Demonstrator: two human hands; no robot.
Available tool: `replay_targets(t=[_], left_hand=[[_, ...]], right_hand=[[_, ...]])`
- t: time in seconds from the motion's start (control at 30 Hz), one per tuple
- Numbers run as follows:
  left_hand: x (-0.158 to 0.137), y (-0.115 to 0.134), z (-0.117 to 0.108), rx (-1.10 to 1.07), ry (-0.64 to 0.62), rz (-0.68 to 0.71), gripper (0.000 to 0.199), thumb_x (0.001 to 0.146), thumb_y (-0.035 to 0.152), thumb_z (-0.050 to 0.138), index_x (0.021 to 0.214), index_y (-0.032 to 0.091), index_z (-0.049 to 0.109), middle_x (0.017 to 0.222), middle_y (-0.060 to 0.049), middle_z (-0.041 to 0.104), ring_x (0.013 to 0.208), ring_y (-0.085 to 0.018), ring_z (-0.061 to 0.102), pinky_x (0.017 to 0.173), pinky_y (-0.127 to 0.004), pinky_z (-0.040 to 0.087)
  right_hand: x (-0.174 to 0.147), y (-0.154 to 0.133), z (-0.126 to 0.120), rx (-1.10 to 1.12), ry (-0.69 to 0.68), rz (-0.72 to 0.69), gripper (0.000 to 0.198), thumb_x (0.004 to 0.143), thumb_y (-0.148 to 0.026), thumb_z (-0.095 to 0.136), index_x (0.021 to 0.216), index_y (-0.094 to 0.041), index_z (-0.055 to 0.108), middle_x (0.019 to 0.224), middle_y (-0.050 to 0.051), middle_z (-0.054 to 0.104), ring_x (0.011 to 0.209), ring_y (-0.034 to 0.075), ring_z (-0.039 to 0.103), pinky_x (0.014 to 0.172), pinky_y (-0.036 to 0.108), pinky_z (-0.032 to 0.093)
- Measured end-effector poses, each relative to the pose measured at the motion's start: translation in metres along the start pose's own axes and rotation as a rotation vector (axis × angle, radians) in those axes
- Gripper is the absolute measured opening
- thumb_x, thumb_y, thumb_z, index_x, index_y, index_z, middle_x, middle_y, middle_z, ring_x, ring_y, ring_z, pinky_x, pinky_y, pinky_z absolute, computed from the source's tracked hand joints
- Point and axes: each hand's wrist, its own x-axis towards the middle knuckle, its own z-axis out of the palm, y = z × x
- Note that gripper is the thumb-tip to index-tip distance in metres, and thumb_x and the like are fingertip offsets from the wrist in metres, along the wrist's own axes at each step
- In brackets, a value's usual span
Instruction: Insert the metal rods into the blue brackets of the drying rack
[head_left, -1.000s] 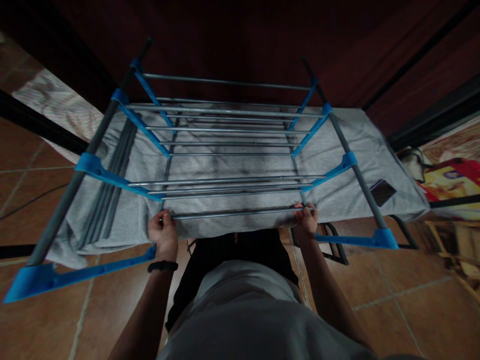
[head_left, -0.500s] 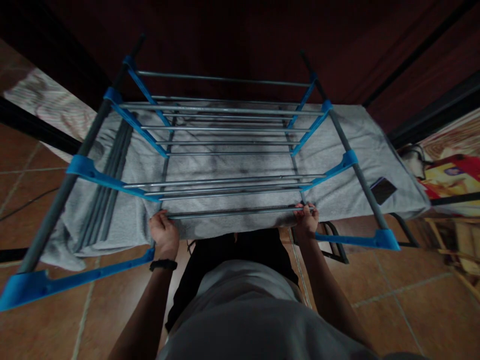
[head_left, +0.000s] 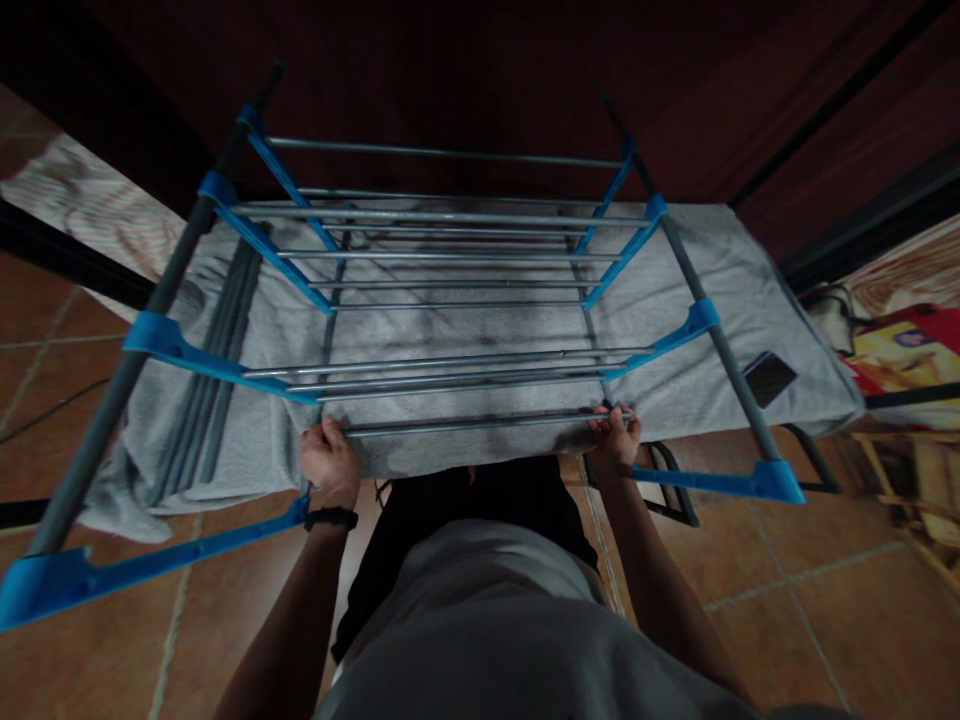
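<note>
Rack: is resting on the grey cloth-covered table before the person, its left near bracket and right near bracket jutting past the edge
Front rod: is running between the two hands; I cannot tell whether its ends are sitting in the brackets
Left hand: is grasping the rod's left end, fingers curling around it
Right hand: is pinching the right end between thumb and fingers
Slip risk: if either hand is pulling harder than the other, that end could be coming loose, since the hold looks light
Twist risk: uneven pushing could be skewing the brackets and popping other rods out
Loose poles: are lying bunched at the left; tugging the slack cloth could be rolling them
Phone: is lying by the right upright, where a swinging frame could be knocking it
</note>
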Motion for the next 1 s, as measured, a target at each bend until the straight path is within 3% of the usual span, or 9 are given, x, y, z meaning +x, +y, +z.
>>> replay_targets(t=[0.23, 0.47, 0.73, 1.0], left_hand=[[0.0022, 0.0040, -0.0010, 0.017, -0.015, -0.039, 0.036, 0.097, 0.044, 0.043, 0.079, 0.018, 0.059, 0.088, -0.011, 0.061, 0.102, -0.031, 0.063, 0.100, -0.052, 0.046], [0.0037, 0.0010, -0.0001, 0.036, -0.040, -0.012, 0.040, 0.097, 0.042, 0.036, 0.081, 0.015, 0.061, 0.089, -0.017, 0.062, 0.104, -0.033, 0.063, 0.099, -0.054, 0.044], [0.0026, -0.0013, 0.0011, 0.020, -0.014, 0.000, 0.040, 0.097, 0.043, 0.038, 0.077, 0.017, 0.060, 0.083, -0.012, 0.060, 0.096, -0.029, 0.063, 0.095, -0.049, 0.047], [0.0006, 0.0001, -0.0001, 0.090, -0.030, 0.031, 0.044, 0.100, 0.041, 0.034, 0.079, 0.016, 0.063, 0.085, -0.011, 0.060, 0.092, -0.026, 0.062, 0.093, -0.046, 0.048]], right_hand=[[0.0008, 0.0015, -0.0007, -0.010, 0.012, -0.003, 0.047, 0.072, -0.044, 0.078, 0.104, -0.027, 0.047, 0.078, -0.006, 0.068, 0.062, 0.010, 0.065, 0.059, 0.021, 0.056], [-0.0017, 0.0003, 0.0011, -0.001, 0.002, 0.005, 0.044, 0.073, -0.044, 0.077, 0.101, -0.027, 0.048, 0.079, -0.005, 0.069, 0.065, 0.010, 0.067, 0.056, 0.019, 0.054], [-0.0024, 0.0032, 0.0003, -0.078, -0.009, -0.021, 0.058, 0.074, -0.051, 0.072, 0.120, -0.030, 0.044, 0.080, -0.006, 0.070, 0.065, 0.012, 0.067, 0.057, 0.021, 0.052], [-0.0054, 0.0013, -0.0001, -0.015, -0.020, 0.012, 0.054, 0.079, -0.037, 0.064, 0.128, -0.031, 0.043, 0.083, -0.006, 0.070, 0.070, 0.011, 0.069, 0.059, 0.021, 0.054]])
